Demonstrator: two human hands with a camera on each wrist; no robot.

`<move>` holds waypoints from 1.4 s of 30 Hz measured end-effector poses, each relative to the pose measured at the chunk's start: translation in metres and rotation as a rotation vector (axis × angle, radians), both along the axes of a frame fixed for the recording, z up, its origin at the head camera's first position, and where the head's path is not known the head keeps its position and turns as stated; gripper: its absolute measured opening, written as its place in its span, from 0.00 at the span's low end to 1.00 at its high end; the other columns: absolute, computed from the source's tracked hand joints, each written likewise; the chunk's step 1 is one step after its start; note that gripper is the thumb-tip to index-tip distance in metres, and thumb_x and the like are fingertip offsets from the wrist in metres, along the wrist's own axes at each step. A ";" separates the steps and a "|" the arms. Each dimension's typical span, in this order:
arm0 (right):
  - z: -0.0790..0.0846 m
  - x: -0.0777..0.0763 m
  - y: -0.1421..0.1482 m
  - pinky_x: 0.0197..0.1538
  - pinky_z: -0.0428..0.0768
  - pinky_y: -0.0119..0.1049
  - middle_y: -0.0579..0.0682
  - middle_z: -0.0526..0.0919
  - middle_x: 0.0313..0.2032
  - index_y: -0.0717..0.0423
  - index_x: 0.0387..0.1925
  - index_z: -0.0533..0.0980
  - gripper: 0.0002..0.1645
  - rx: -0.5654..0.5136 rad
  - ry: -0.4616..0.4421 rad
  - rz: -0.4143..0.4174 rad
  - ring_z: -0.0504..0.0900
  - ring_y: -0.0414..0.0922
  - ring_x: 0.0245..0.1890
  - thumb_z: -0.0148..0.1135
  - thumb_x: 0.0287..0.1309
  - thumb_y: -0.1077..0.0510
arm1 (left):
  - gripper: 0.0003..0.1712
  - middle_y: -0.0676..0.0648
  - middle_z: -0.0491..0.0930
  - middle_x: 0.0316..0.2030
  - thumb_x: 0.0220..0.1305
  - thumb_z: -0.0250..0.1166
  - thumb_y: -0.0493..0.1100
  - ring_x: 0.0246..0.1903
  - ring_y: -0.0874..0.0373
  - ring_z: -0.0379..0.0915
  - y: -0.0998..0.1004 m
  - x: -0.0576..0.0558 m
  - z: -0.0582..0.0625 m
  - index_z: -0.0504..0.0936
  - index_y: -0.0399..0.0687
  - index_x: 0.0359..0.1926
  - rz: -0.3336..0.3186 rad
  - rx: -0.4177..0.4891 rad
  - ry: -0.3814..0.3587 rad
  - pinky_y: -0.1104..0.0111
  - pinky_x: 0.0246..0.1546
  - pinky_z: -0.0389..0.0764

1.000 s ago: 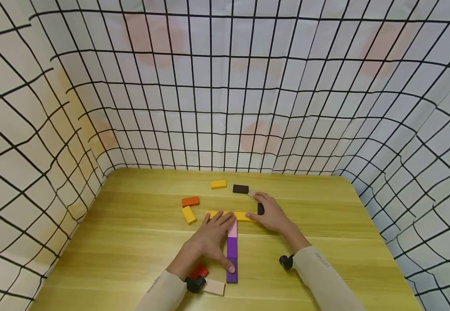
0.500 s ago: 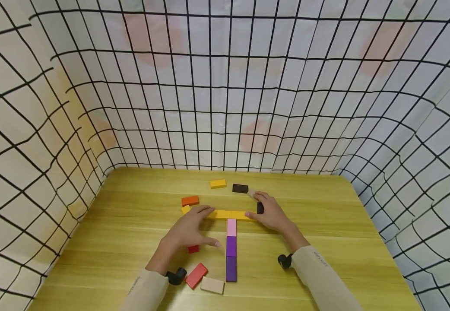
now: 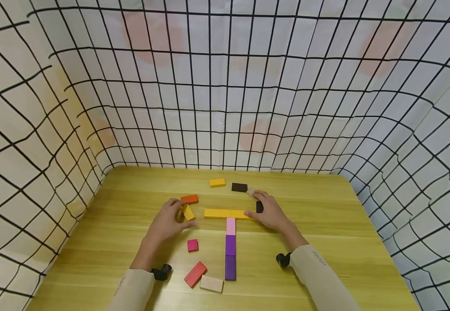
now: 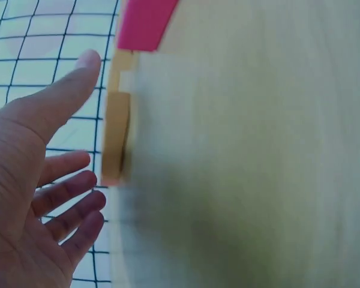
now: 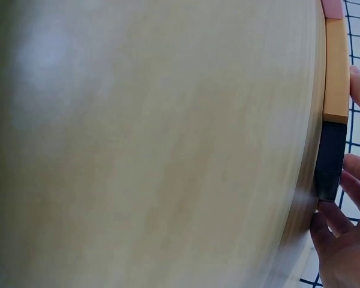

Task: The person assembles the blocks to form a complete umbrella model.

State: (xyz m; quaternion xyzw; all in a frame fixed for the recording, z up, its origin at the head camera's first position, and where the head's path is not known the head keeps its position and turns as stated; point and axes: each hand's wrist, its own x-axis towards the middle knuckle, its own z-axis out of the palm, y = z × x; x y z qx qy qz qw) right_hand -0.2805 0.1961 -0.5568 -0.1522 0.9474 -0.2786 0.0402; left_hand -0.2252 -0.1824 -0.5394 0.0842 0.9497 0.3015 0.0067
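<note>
- Yellow block: likely light, stiff; pinch its long sides.
- My left grip: wide beside it.
- My right grip: spread by black block.

Desk before me: smooth wood grain, soft sheen. Yellow block by my left fingers: smooth. My sleeves: matt cloth.
</note>
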 end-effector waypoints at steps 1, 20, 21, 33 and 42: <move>0.000 0.000 0.000 0.74 0.64 0.64 0.57 0.60 0.78 0.54 0.78 0.62 0.55 -0.001 0.001 0.001 0.61 0.63 0.76 0.67 0.59 0.29 | 0.55 0.37 0.68 0.71 0.50 0.77 0.69 0.70 0.36 0.65 -0.001 -0.001 -0.001 0.73 0.43 0.71 0.009 0.010 -0.005 0.40 0.68 0.70; 0.000 0.002 -0.002 0.75 0.63 0.64 0.55 0.60 0.78 0.53 0.78 0.62 0.55 -0.026 -0.003 -0.009 0.59 0.62 0.77 0.66 0.59 0.29 | 0.41 0.37 0.80 0.59 0.52 0.80 0.60 0.60 0.40 0.75 -0.003 -0.011 -0.008 0.81 0.39 0.59 0.010 0.011 0.034 0.45 0.65 0.76; 0.000 0.003 -0.002 0.75 0.63 0.65 0.56 0.60 0.78 0.53 0.78 0.62 0.55 -0.028 -0.003 -0.010 0.59 0.63 0.77 0.67 0.59 0.29 | 0.40 0.37 0.81 0.59 0.52 0.80 0.60 0.60 0.40 0.75 -0.002 -0.011 -0.008 0.81 0.40 0.59 0.001 0.013 0.037 0.45 0.64 0.76; 0.002 0.005 -0.001 0.74 0.64 0.65 0.56 0.61 0.78 0.54 0.78 0.62 0.54 -0.037 -0.016 -0.020 0.60 0.63 0.76 0.68 0.60 0.31 | 0.37 0.39 0.80 0.61 0.56 0.78 0.55 0.64 0.39 0.72 0.017 -0.020 -0.007 0.80 0.42 0.63 -0.067 0.026 0.057 0.45 0.69 0.72; 0.003 0.004 -0.002 0.76 0.62 0.63 0.57 0.61 0.78 0.55 0.77 0.63 0.54 -0.036 -0.020 -0.021 0.60 0.62 0.77 0.67 0.60 0.31 | 0.37 0.38 0.75 0.66 0.58 0.77 0.54 0.67 0.38 0.68 0.023 -0.032 -0.004 0.78 0.42 0.65 -0.056 0.042 0.021 0.45 0.72 0.68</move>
